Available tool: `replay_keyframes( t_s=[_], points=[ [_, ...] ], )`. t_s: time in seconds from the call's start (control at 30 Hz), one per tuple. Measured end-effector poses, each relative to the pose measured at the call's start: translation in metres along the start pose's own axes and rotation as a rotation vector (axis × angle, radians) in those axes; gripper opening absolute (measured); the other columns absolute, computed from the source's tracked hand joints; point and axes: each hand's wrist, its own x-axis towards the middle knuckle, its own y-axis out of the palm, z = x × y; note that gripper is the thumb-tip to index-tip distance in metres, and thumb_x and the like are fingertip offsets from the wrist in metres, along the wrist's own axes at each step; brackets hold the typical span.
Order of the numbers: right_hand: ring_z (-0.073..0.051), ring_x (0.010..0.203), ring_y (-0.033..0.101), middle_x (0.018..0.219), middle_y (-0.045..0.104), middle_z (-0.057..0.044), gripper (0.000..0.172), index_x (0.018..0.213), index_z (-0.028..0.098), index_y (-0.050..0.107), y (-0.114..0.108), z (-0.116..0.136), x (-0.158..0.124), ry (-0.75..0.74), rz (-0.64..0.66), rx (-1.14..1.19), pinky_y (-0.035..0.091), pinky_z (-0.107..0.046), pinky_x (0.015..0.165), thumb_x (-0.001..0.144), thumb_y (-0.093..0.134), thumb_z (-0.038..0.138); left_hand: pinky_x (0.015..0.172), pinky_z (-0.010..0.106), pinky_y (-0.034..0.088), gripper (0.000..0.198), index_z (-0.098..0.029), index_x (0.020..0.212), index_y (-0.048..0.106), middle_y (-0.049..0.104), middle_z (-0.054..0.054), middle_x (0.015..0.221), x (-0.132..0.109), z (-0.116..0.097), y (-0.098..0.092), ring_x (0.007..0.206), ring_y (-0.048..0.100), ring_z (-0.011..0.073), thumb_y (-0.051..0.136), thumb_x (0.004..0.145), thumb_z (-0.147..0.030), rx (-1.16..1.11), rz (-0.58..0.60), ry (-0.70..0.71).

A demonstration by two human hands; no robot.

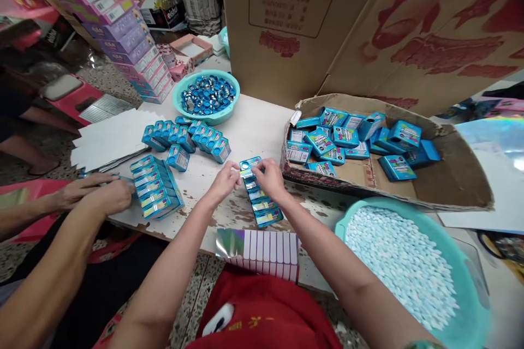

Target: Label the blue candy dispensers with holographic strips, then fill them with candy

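A small blue box (250, 162) with a round mark on its end stands at the far end of a row of similar blue boxes (264, 208) with shiny yellow strips. My right hand (269, 175) has its fingers closed on this box's right side. At its left side, my left hand (226, 181) is pinched; anything between the fingertips is too small to make out. Nearer my body lies a label sheet (270, 245), with white rectangles, purple lines and a shiny left end. More blue boxes (210, 139) stand grouped beyond my left hand.
An open carton (458, 174) of blue boxes stands at right, above a turquoise basin (346, 223) of pale tablets. A turquoise bowl (234, 99) holds blue-and-silver round pieces. At left, a co-worker's hands (110, 196) are beside a block of blue boxes (153, 188); stacked cartons (135, 54) rise behind.
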Motion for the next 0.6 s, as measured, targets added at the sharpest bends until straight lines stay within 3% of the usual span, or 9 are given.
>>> replay_keyframes(
  t_s=[0.13, 0.23, 0.3, 0.43, 0.53, 0.6],
  points=[
    [-0.019, 0.093, 0.048, 0.097, 0.053, -0.005, 0.008, 0.067, 0.019, 0.058, 0.017, -0.003, 0.035, 0.069, -0.018, -0.051, 0.039, -0.030, 0.082, 0.073, 0.060, 0.023, 0.048, 0.019, 0.037, 0.015, -0.020, 0.090, 0.039, 0.051, -0.008, 0.055, 0.044, 0.013, -0.006, 0.044, 0.046, 0.0081, 0.042, 0.076, -0.017, 0.084, -0.045, -0.032],
    [-0.018, 0.087, 0.051, 0.093, 0.053, -0.005, 0.007, 0.068, 0.018, 0.057, 0.030, -0.014, 0.044, 0.114, -0.007, -0.044, 0.040, -0.030, 0.081, 0.073, 0.058, 0.022, 0.048, 0.019, 0.037, 0.014, -0.019, 0.091, 0.037, 0.052, -0.007, 0.056, 0.057, 0.025, -0.002, 0.043, 0.046, 0.0079, 0.041, 0.077, -0.017, 0.093, -0.064, -0.092],
    [-0.017, 0.084, 0.052, 0.091, 0.054, -0.004, 0.008, 0.078, 0.018, 0.057, 0.036, -0.021, 0.047, 0.142, -0.017, -0.030, 0.041, -0.031, 0.080, 0.074, 0.058, 0.025, 0.048, 0.020, 0.037, 0.015, -0.020, 0.095, 0.037, 0.053, -0.007, 0.060, 0.058, 0.031, 0.002, 0.043, 0.047, 0.0080, 0.040, 0.080, -0.020, 0.090, -0.073, -0.125],
    [-0.018, 0.083, 0.056, 0.099, 0.058, -0.007, 0.043, 0.105, 0.016, 0.051, 0.033, -0.029, 0.048, 0.215, -0.023, 0.107, 0.045, -0.032, 0.078, 0.068, 0.065, 0.030, 0.057, 0.025, 0.044, 0.024, -0.019, 0.104, 0.041, 0.061, -0.002, 0.069, 0.045, 0.037, 0.011, 0.054, 0.056, 0.0118, 0.045, 0.081, -0.023, 0.115, -0.113, -0.215],
    [-0.022, 0.102, 0.053, 0.120, 0.053, -0.013, 0.055, 0.117, 0.015, 0.047, 0.023, -0.032, 0.036, 0.170, -0.019, 0.190, 0.042, -0.036, 0.088, 0.068, 0.066, 0.034, 0.075, 0.032, 0.047, 0.032, -0.021, 0.114, 0.043, 0.065, 0.006, 0.095, 0.030, 0.037, 0.022, 0.085, 0.062, 0.0178, 0.047, 0.083, -0.029, 0.141, -0.187, -0.240],
    [-0.025, 0.108, 0.052, 0.125, 0.052, -0.014, 0.063, 0.122, 0.017, 0.047, 0.016, -0.036, 0.020, 0.162, 0.059, 0.311, 0.042, -0.039, 0.092, 0.068, 0.067, 0.044, 0.088, 0.033, 0.044, 0.042, -0.021, 0.124, 0.039, 0.059, 0.010, 0.116, 0.022, 0.035, 0.034, 0.107, 0.056, 0.0205, 0.044, 0.086, -0.037, 0.080, -0.251, -0.222]
  ],
)
